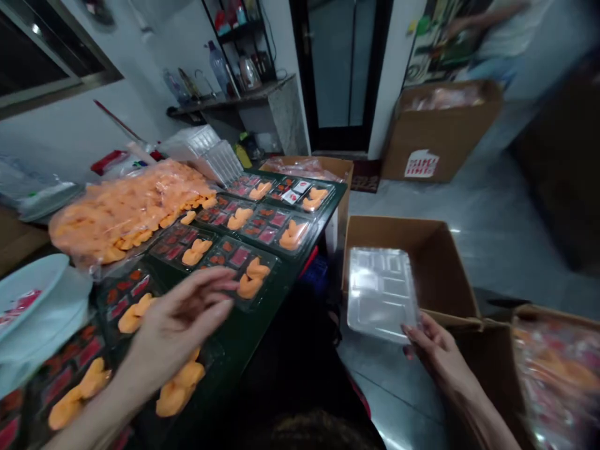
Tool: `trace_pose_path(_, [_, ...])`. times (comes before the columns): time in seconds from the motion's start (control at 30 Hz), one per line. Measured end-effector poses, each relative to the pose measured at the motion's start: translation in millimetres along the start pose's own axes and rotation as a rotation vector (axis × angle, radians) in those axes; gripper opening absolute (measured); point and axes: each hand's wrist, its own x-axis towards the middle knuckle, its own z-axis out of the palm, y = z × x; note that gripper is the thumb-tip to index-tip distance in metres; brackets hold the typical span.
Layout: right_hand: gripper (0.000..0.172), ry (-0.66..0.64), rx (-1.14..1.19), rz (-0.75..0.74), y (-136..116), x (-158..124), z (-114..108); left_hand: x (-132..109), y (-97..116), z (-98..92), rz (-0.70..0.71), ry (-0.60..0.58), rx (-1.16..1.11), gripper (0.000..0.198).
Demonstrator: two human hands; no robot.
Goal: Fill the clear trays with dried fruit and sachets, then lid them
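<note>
My right hand pinches one corner of a clear plastic compartment tray, held up in front of an open cardboard box. Over the table, my left hand hovers with thumb and fingers apart and nothing between them. Just beyond its fingertips lies a filled tray of red pieces with orange sponge-like pieces in its larger compartment. Several more filled trays stand in rows on the dark green table. Two small white cards rest on one at the far end.
A large bag of orange pieces and stacked clear trays sit along the table's far side. A pale blue basin is at left. Cardboard boxes stand on the floor at right; a person is behind.
</note>
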Motion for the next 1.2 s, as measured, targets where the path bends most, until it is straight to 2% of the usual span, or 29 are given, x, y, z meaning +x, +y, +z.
trace_pose_path(0.03, [0.033,0.051,-0.087,-0.093,-18.7,-13.8,-2.2,4.3,3.6,19.6,0.033,-0.094,-0.087,0.046])
trace_pose_path(0.1, [0.026,0.141,-0.289,-0.33,-55.8,-33.3,11.9,10.5,14.8,56.9,0.102,-0.233,-0.183,0.077])
trace_pose_path(0.17, [0.019,0.183,-0.514,-0.622,-86.7,-43.8,48.4,13.4,28.1,83.4,0.089,-0.245,-0.315,0.097])
trace_pose_path(0.2, [0.017,0.182,-0.63,-0.782,-98.5,-47.1,73.0,14.0,33.9,90.2,0.063,-0.232,-0.428,0.098])
trace_pose_path(0.23, [0.018,0.173,-0.739,-0.948,-107.7,-50.2,100.2,14.3,38.3,92.0,0.04,-0.218,-0.585,0.09])
trace_pose_path(0.3, [0.021,0.136,-0.908,-1.247,-119.2,-58.1,156.2,13.2,40.9,81.9,0.006,-0.188,-0.899,0.062])
trace_pose_path(0.37, [0.02,0.083,-1.014,-1.446,-124.0,-69.5,205.0,8.1,33.8,57.9,-0.026,-0.054,-1.1,0.039])
trace_pose_path(0.43, [0.019,-0.022,-1.072,-1.558,-126.3,-81.1,239.0,-2.2,17.5,27.7,-0.038,0.157,-1.186,0.028])
trace_pose_path(0.5, [0.016,-0.229,-1.032,-1.633,-129.7,-87.3,257.4,-17.2,-4.8,-1.9,-0.05,0.293,-1.234,0.029])
trace_pose_path(0.53, [0.017,-0.323,-0.955,-1.651,-132.5,-86.9,262.2,-26.1,-16.6,-15.2,-0.066,0.314,-1.255,0.03])
trace_pose_path(0.57, [0.027,-0.373,-0.854,-1.639,-136.0,-84.1,265.4,-35.6,-28.1,-26.9,-0.077,0.323,-1.271,0.031])
trace_pose_path(0.6, [0.038,-0.374,-0.745,-1.598,-140.1,-79.2,268.1,-45.3,-38.7,-37.0,-0.074,0.334,-1.28,0.033])
trace_pose_path(0.67, [0.05,-0.365,-0.588,-1.434,-148.3,-65.9,275.8,-64.0,-55.5,-52.0,-0.042,0.376,-1.272,0.036])
trace_pose_path(0.7, [0.046,-0.452,-0.572,-1.321,-151.6,-59.5,281.8,-72.0,-61.6,-57.1,-0.03,0.395,-1.262,0.039])
trace_pose_path(0.77, [0.033,-0.817,-0.597,-1.066,-154.8,-51.9,298.4,-83.8,-70.2,-63.6,-0.028,0.412,-1.233,0.042])
trace_pose_path(0.8, [0.028,-0.994,-0.609,-0.954,-154.5,-51.9,308.4,-87.3,-73.2,-65.5,-0.02,0.453,-1.201,0.043])
trace_pose_path(0.83, [0.025,-1.098,-0.617,-0.885,-153.1,-54.9,318.9,-89.5,-75.8,-67.1,0.006,0.542,-1.152,0.046])
trace_pose_path(0.87, [0.022,-1.124,-0.63,-0.872,-150.8,-60.7,329.4,-90.7,-78.0,-68.6,0.047,0.663,-1.093,0.051])
trace_pose_path(0.9, [0.019,-1.097,-0.658,-0.913,-147.7,-69.2,339.4,-91.5,-79.9,-70.2,0.096,0.783,-1.039,0.06])
trace_pose_path(0.93, [0.015,-1.055,-0.719,-0.98,-144.2,-79.8,348.8,-92.3,-81.5,-72.2,0.143,0.876,-1.006,0.073])
trace_pose_path(0.97, [0.012,-1.015,-0.805,-1.057,-140.5,-91.9,357.2,-93.7,-82.9,-74.4,0.181,0.92,-1.01,0.085])
trace_pose_path(1.03, [0.001,-0.985,-0.993,-1.186,-134.0,-117.2,371.2,-99.1,-84.9,-79.5,0.221,0.877,-1.118,0.094])
trace_pose_path(1.1, [0.01,-1.026,-1.096,-1.245,-129.9,-138.1,382.2,-108.3,-86.2,-83.9,0.217,0.77,-1.256,0.082])
trace_pose_path(1.17, [0.008,-1.168,-1.039,-1.191,-128.4,-149.7,392.4,-119.1,-87.4,-85.8,0.183,0.686,-1.37,0.061])
trace_pose_path(1.2, [0.012,-1.28,-0.957,-1.11,-128.1,-151.8,397.9,-124.1,-88.1,-85.7,0.17,0.665,-1.418,0.051])
